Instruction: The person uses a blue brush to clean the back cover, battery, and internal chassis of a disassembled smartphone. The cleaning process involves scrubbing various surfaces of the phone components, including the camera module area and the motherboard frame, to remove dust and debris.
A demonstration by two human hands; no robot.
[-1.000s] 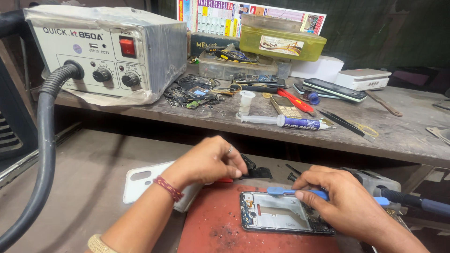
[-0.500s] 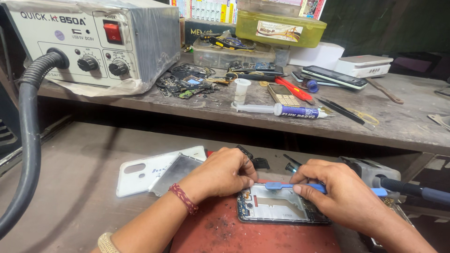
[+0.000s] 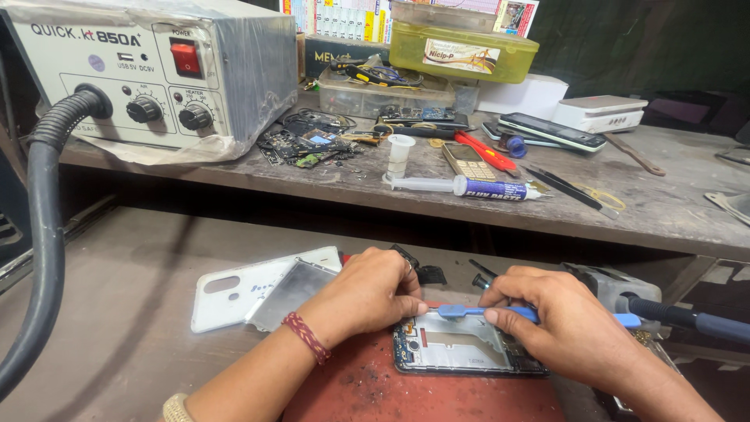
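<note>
Blue pry tool [image 3: 469,312] pinched by right hand [image 3: 562,328] | phone [image 3: 461,355] at lower centre steadied by left hand [image 3: 367,293], fingers pressed | prying in hand | gentle leverage called for

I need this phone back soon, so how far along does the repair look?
Done: the white back cover and a grey metal plate lie off to the side. In hand: the left hand steadies the opened phone on the red mat, while the right hand works a blue pry tool at its top edge. Left: the phone remains open, cover not yet refitted.
</note>
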